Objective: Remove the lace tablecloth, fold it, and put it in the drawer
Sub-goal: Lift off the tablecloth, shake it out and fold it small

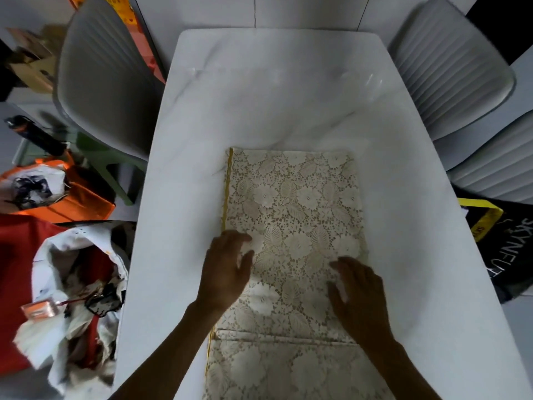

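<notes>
head view. the lace tablecloth (294,215) lies folded into a long narrow strip on the white marble table (288,96), running from mid-table toward the near edge. a yellow trim line runs along the strip's left side. a cross fold edge shows near the bottom of the frame, where an upper layer ends over a lower one.

left hand (227,269): palm down, flat, on the left edge of the strip. fingers extended and slightly spread, fingertips resting on the lace just beside the yellow trim. nothing is gripped.

right hand (357,293): palm down, flat, on the right part of the strip. fingers extended and slightly spread, pressed on the cloth. nothing is gripped.

both forearms enter from the bottom edge of the frame.

surroundings: a grey ribbed chair (106,76) stands at the table's left side; two more grey chairs (450,67) stand at the right. an orange bin (72,194) with mixed items sits on the floor at left, near a heap of white and red cloth (72,284). a black bag (507,249) with a yellow strap lies at right. no drawer is seen in this view.
</notes>
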Available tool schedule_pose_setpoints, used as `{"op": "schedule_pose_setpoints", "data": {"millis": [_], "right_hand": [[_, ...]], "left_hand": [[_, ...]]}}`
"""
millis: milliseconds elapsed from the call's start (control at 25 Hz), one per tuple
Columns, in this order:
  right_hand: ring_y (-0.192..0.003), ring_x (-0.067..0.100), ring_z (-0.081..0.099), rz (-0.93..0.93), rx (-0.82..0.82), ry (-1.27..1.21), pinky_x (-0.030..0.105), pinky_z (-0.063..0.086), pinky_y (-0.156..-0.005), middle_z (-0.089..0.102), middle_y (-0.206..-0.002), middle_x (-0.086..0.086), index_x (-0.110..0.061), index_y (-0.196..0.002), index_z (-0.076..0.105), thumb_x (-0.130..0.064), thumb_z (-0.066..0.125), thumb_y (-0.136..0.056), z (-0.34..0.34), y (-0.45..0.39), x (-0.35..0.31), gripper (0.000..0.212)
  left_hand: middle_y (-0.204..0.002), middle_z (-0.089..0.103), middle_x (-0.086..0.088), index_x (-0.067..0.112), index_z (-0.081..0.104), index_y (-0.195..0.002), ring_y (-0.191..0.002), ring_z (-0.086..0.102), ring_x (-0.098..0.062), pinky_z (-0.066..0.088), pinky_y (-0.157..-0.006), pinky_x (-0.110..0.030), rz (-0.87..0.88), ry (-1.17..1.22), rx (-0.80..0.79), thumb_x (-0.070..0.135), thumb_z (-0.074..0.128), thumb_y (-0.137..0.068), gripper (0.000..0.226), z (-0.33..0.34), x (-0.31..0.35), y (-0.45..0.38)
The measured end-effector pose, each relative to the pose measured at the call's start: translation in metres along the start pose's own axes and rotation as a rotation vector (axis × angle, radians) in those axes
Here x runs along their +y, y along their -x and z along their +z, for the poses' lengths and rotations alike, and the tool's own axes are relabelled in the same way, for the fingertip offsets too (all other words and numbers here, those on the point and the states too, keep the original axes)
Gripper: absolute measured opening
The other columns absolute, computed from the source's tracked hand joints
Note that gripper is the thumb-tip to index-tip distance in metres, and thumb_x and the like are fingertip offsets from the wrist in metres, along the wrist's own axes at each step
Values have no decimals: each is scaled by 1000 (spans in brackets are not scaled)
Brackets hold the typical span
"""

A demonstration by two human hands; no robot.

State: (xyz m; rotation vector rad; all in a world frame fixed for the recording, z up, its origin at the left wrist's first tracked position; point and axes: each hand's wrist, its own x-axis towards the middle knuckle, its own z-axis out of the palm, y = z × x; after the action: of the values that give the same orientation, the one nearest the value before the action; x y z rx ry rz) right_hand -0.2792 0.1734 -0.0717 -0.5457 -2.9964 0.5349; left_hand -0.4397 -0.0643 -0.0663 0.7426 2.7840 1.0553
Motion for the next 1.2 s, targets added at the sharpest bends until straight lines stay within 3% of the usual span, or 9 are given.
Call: {"op": "schedule_pose_setpoints", "data": {"millis": [120,240,400,560,720,840,920,1080,1200], "right_hand": [[-137,30,41,-79,-289,54,48,38,-107,43,-150,4,-22,-137,51,-42,56,-90,5,30,0,52],[-136,34,41,-153,-206,150,50,41,-104,43,-151,10,-20,-141,48,-39,59,-87,-4,57,0,58],[-140,27,36,-45,-447,198,43,37,-106,29,-158,-1,-31,-147,35,-51,48,-89,-16,112,14,63],[-121,22,50,3,-531,302,35,38,-95,47,-142,-2,-29,-144,34,-51,50,-88,-38,128,36,62],[-114,20,57,-41,-767,-95,28,44,-89,60,-113,-5,-21,-120,63,-31,67,-82,-81,153,32,40],[-94,12,64,-100,-891,-271,22,50,-78,68,-104,-3,-20,-102,73,-21,74,-74,-112,203,32,29],[-88,3,63,-115,-973,-309,10,46,-72,69,-95,-9,-23,-88,75,-11,69,-73,-121,239,34,20],[-78,-3,59,-139,-1007,-286,4,38,-65,66,-82,-16,-28,-77,72,-6,59,-76,-110,286,36,26],[-84,5,63,-149,-786,-269,8,40,-69,72,-91,-9,-23,-91,73,-15,60,-87,-97,300,42,16]], "left_hand": [[-149,46,-6,23,54,-136,-137,43,-29,45,-105,-41,-10,-356,-342,32,60,-92,46,2,0,62],[-159,29,-13,20,42,-147,-145,30,-38,39,-110,-51,78,-430,-325,33,66,-86,67,2,11,91],[-163,-11,-10,27,7,-156,-152,-3,-35,19,-118,-54,-11,-611,-507,41,48,-96,73,3,23,131],[-163,20,-7,29,20,-153,-144,30,-33,42,-106,-44,-159,-484,-606,46,71,-76,94,-7,46,172],[-133,62,-5,25,45,-140,-117,61,-27,46,-98,-34,-388,-319,-531,31,75,-75,72,-31,70,203],[-105,76,4,31,74,-97,-102,69,-15,55,-91,-38,-381,30,-613,17,74,-74,27,-67,83,247],[-79,74,12,35,69,-71,-81,69,-4,58,-76,-32,-295,10,-712,15,72,-70,20,-91,85,286],[-82,73,13,33,69,-79,-84,67,-3,53,-78,-26,-327,31,-730,25,67,-76,8,-107,74,358],[-90,73,8,28,72,-90,-90,67,-5,53,-86,-30,-390,71,-758,24,68,-87,6,-96,60,379]]}}
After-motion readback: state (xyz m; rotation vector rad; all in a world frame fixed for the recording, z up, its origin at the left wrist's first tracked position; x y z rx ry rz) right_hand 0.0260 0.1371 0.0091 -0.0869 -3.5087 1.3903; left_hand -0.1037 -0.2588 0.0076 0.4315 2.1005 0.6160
